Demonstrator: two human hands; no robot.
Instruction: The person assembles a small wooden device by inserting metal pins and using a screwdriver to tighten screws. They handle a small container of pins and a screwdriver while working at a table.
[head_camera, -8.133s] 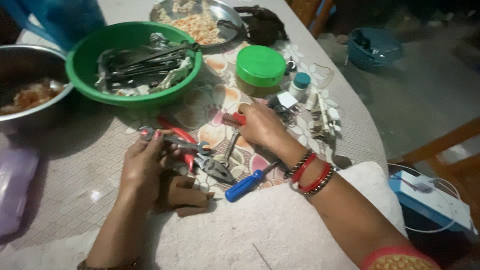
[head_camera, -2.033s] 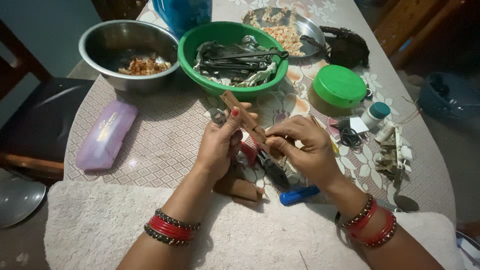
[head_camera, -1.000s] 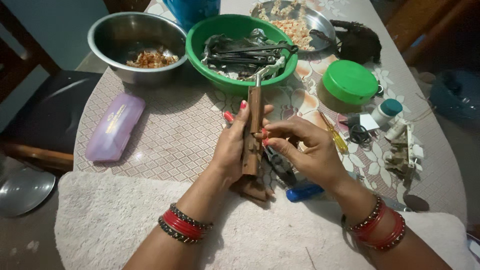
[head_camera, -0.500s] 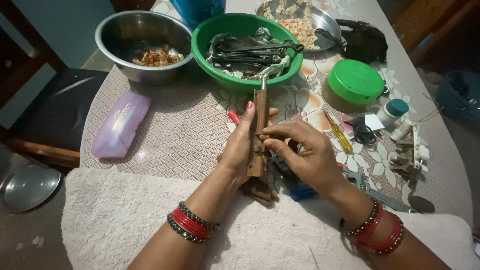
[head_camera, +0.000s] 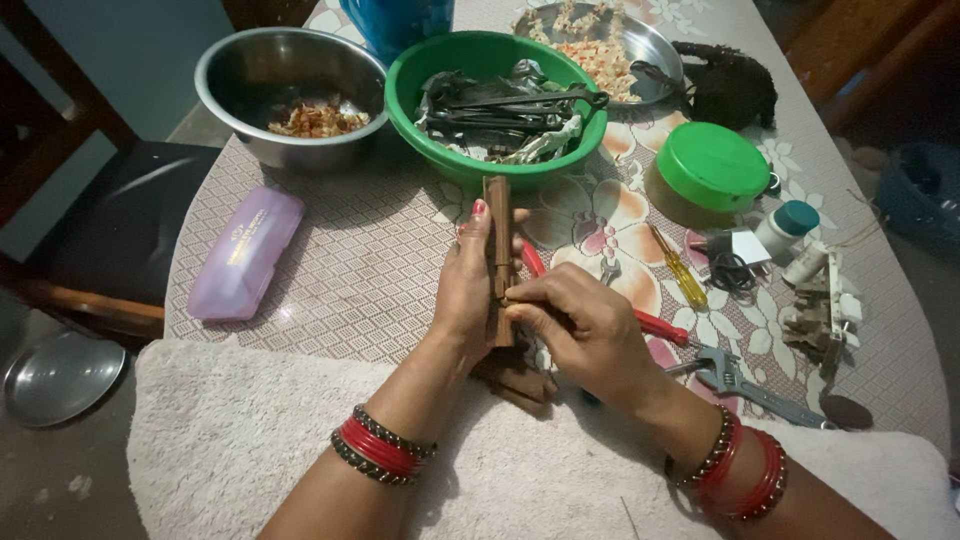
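Observation:
My left hand (head_camera: 468, 285) grips a brown wooden tool handle (head_camera: 497, 225) held upright over the table, its top end just in front of the green bowl (head_camera: 420, 130). My right hand (head_camera: 580, 330) pinches the handle's lower part from the right side. More brown wooden pieces (head_camera: 520, 382) lie under my hands on the white towel (head_camera: 240, 440). Red-handled pliers (head_camera: 655, 327) lie partly hidden behind my right hand.
The green bowl holds dark metal tools. A steel bowl (head_camera: 240, 110) with scraps stands at left, a purple case (head_camera: 245, 252) nearer. A green-lidded tub (head_camera: 712, 167), yellow screwdriver (head_camera: 678, 268), adjustable wrench (head_camera: 745, 385), small bottle (head_camera: 785, 225) and white electrical parts (head_camera: 825, 305) lie at right.
I have picked the wooden handle up from the table and stood it upright. My right hand has come onto its lower part. The view has drifted slightly.

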